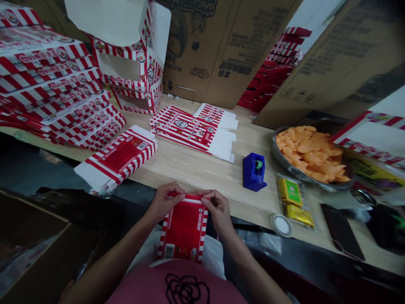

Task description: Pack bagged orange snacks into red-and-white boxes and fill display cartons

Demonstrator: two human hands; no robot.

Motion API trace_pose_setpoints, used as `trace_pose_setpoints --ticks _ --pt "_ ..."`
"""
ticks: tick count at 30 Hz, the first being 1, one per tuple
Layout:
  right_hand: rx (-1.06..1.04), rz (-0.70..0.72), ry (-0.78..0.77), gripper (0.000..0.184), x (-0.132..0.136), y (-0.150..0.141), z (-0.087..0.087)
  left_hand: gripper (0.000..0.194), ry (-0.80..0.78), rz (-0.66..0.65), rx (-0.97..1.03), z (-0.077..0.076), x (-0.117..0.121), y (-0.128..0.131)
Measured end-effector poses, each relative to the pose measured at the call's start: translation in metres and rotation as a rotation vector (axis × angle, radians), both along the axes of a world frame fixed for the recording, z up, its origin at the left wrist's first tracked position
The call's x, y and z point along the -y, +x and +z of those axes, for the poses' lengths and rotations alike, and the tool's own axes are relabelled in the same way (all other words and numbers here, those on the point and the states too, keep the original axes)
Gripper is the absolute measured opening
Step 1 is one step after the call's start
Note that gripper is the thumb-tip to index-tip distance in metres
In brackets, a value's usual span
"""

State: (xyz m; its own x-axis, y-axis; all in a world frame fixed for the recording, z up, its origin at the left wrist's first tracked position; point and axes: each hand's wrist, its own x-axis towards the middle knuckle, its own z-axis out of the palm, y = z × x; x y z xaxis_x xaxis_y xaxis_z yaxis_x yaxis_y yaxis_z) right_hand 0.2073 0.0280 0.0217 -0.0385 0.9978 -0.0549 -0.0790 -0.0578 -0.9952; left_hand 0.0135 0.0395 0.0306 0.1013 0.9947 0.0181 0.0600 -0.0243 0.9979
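Between my two hands is a red cardboard box [185, 230] with red-and-white striped edges, held close to my body at the front edge of the table. My left hand [167, 200] pinches its far left corner between thumb and fingers. At the far right corner, my right hand [218, 207] grips the same top edge. The box's printed red face, with a barcode at the bottom left, is turned up. To the left, a stack of flat striped cartons [122, 154] lies near the table edge. Flat unfolded cartons [186, 126] are spread ahead of my hands.
Folded striped boxes [57, 80] are piled high at the left, beside an open-lidded box [126, 63]. On the right stand a blue tape dispenser [254, 171], a metal bowl [278, 147] of orange chips, yellow packets [291, 192], a small white cup [281, 225] and a dark phone [341, 230].
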Motion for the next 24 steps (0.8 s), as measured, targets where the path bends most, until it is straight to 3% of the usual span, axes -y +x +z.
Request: trace_pose_setpoints --ticks 3,8,11,16,21,22,24 --pt "-0.008 -0.008 -0.032 0.016 0.000 -0.004 0.001 0.010 0.057 -0.012 -0.011 0.004 0.000 0.000" --pt "-0.035 0.010 0.013 0.013 -0.005 -0.008 0.003 0.025 -0.135 -0.024 0.220 0.002 0.004 -0.006" --pt "-0.031 -0.038 0.011 0.014 -0.004 -0.009 0.003 0.022 -0.128 -0.024 0.205 0.000 0.002 -0.005" --pt "0.230 -0.065 0.093 0.020 0.006 0.001 0.001 0.018 -0.165 0.040 0.061 -0.004 -0.003 -0.001" --pt "0.412 0.010 0.119 0.024 0.008 0.030 0.010 0.024 -0.167 0.031 0.077 -0.008 -0.007 0.004" --pt "0.428 -0.042 0.135 0.023 0.004 0.040 0.013 0.025 -0.178 0.031 0.081 -0.008 -0.007 0.004" --pt "0.458 -0.296 0.184 0.015 -0.009 0.067 0.018 0.026 -0.200 0.041 0.088 -0.005 -0.006 0.005"
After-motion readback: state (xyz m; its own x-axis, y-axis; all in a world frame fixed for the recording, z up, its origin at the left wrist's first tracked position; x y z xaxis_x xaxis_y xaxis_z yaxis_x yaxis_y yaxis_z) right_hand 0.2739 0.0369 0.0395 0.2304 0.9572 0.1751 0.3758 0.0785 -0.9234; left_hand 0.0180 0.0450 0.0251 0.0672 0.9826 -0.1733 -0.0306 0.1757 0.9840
